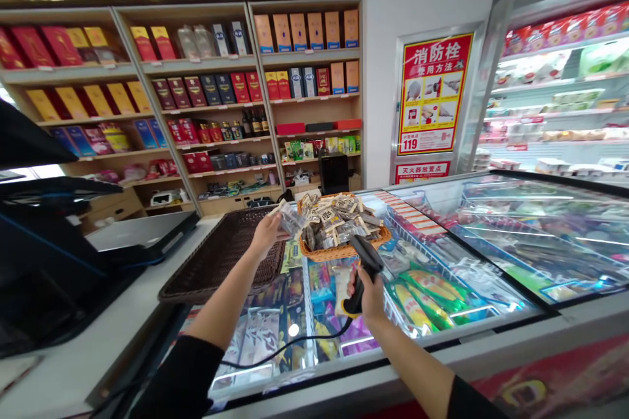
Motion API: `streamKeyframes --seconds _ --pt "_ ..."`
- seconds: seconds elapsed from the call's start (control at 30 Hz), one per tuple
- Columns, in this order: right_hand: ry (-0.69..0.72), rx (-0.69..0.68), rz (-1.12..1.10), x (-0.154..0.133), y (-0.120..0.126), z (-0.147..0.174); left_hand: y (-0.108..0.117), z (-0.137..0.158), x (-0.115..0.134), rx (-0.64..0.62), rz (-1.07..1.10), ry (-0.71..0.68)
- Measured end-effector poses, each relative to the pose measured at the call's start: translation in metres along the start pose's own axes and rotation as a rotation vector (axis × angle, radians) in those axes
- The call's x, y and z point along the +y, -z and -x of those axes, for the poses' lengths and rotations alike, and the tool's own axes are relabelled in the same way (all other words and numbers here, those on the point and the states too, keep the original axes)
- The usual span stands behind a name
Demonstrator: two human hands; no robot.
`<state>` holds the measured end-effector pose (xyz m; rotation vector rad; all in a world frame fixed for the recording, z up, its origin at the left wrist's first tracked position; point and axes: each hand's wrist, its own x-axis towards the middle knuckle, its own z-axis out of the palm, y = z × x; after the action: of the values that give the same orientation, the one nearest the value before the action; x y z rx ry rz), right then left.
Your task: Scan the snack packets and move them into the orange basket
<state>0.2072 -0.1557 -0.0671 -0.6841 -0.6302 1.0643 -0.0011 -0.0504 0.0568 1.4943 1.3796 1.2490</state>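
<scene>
My left hand (268,234) is closed on a small clear-plastic snack packet (291,218), held up at the left rim of an orange wicker basket (319,254). Several similar packets (339,215) with pale printed labels are heaped in that basket. In my right hand (367,294) is a black barcode scanner (367,268), its head tilted up and toward the basket's front edge. A black cable (299,339) runs from the scanner's handle to the lower left. Left of the basket lies a dark brown wicker tray (216,262), partly behind my left forearm.
Under the basket is a glass-topped freezer (491,314) filled with packaged food. A counter with a dark checkout machine (44,255) and a grey scale-like plate (142,239) stands at left. Behind are shelves of boxed goods (211,91), a red-and-yellow fire-hydrant sign (435,95) and a lit refrigerated display (555,105).
</scene>
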Motion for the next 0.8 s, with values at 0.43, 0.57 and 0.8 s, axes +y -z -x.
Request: streamKeyframes --seconds 0.43,0.57,0.8 --pt "-0.091 -0.535 0.385 0.028 -0.075 -0.003 0.057 0.001 -0.073 0.026 0.219 0.131" --pt "-0.153 -0.537 0.407 0.031 -0.070 0.001 0.054 0.000 -0.071 0.042 0.200 0.088" --pt "-0.054 -0.534 0.539 0.033 -0.069 0.006 0.052 0.006 -0.069 0.012 0.273 0.040"
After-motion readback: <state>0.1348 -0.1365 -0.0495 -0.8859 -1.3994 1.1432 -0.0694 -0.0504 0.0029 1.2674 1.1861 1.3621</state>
